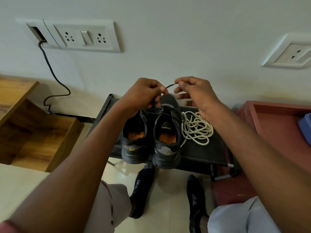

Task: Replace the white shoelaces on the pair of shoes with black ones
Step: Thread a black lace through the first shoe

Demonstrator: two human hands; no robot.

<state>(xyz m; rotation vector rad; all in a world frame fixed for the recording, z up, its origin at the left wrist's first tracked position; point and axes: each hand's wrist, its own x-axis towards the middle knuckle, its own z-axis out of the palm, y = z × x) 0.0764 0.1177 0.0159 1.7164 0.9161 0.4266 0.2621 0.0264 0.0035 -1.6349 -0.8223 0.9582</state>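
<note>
Two dark shoes with orange insoles stand side by side on a low black stool [202, 153], the left shoe [134, 142] and the right shoe [166, 143], heels toward me. Black lace runs through the right shoe's eyelets. Above the shoes my left hand [144, 95] grips the black lace [170, 86] and my right hand [195, 93] pinches its free end between thumb and forefinger. A heap of white laces [196, 127] lies on the stool to the right of the shoes.
A wooden shelf unit [33, 128] stands at the left and a reddish cabinet [276, 128] at the right. A black cable [50, 71] hangs from the wall sockets [80, 37]. My socked feet [195, 199] rest on the tiled floor below the stool.
</note>
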